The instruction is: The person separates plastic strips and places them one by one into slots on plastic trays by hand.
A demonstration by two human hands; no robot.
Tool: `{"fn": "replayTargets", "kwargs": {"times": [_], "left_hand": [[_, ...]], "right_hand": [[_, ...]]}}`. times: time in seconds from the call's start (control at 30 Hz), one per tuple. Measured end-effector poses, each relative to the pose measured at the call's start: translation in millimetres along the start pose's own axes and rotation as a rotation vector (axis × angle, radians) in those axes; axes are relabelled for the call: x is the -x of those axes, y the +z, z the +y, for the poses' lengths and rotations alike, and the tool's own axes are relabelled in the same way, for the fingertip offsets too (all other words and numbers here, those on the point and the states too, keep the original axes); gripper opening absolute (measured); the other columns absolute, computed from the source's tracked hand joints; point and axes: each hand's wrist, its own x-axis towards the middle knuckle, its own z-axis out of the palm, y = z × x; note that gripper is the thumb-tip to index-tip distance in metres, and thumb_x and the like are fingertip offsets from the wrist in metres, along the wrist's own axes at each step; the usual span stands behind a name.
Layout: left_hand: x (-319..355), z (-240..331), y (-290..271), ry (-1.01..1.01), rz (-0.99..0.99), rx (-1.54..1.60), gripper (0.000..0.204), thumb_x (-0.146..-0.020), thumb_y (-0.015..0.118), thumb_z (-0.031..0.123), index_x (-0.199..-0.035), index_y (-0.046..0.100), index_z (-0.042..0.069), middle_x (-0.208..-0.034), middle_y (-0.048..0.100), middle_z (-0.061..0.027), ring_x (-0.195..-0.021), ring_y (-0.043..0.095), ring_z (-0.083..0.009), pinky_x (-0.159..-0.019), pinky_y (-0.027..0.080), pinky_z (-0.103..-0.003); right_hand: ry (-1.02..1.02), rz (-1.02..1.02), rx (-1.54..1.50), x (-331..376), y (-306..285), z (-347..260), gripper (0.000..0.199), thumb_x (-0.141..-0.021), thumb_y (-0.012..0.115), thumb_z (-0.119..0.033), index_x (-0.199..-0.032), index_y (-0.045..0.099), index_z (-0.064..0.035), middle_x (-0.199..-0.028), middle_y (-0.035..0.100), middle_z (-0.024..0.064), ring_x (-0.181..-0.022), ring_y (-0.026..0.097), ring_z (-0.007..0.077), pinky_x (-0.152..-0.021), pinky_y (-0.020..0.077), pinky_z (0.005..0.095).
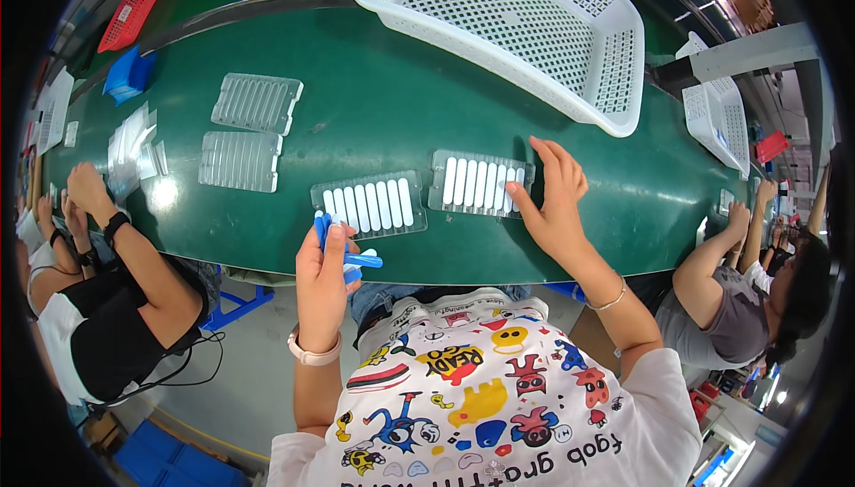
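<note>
Nearest the camera is a white T-shirt (481, 380) covered in colourful cartoon figures. Beyond it stretches a green table (356, 113), with a large white perforated basket (499, 56) at its far side. On the near part, a left tray (418, 197) and a right tray (438, 182), both clear plastic, lie close together, while two more clear grooved trays (239, 161) lie off to the left. Beside the left tray's near left corner, the left hand (322, 273) is closed around several blue pieces (361, 261) (paler ones show among them). The right hand (557, 206) is spread wide, its thumb over the right tray's right end; whether it presses anything there, I cannot tell. Slim white strips (366, 207) lie in rows inside both near trays.
</note>
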Motion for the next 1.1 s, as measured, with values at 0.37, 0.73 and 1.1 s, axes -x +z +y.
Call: {"fn": "replayTargets", "kwargs": {"times": [0.37, 0.73, 1.1], "left_hand": [[-15, 0, -7, -0.095, -0.065, 0.154, 0.027, -0.094, 0.05, 0.033, -0.094, 0.054, 0.006, -0.072, 0.049, 0.0023, -0.053, 0.04, -0.0008, -0.041, 0.03, -0.016], [-39, 29, -37, 0.099, 0.108, 0.367, 0.027, -0.096, 0.046, 0.029, -0.093, 0.05, 0.002, -0.068, 0.045, 0.0002, -0.045, 0.034, -0.0035, -0.039, 0.026, -0.02], [-6, 30, -63, 0.298, 0.405, 0.552, 0.025, -0.097, 0.044, 0.03, -0.094, 0.048, 0.005, -0.072, 0.046, -0.0017, -0.045, 0.036, -0.0048, -0.039, 0.029, -0.019]], "right_hand": [[-0.282, -0.323, 0.073, -11, -17, -24, 0.091, -0.066, 0.072, -0.048, -0.134, 0.034, -0.0014, -0.127, 0.043, 0.0149, -0.116, 0.038, 0.0326, -0.097, 0.0213, 0.0445], [-0.419, -0.262, -0.012, -22, 23, -88, 0.086, -0.066, 0.075, -0.034, -0.132, 0.034, 0.0045, -0.119, 0.048, 0.017, -0.106, 0.042, 0.0309, -0.091, 0.0232, 0.0442], [-0.614, -0.431, -0.005, -149, 130, -269, 0.081, -0.068, 0.073, -0.047, -0.119, 0.046, 0.0086, -0.109, 0.048, 0.021, -0.1, 0.048, 0.0372, -0.083, 0.0434, 0.0443]]}}
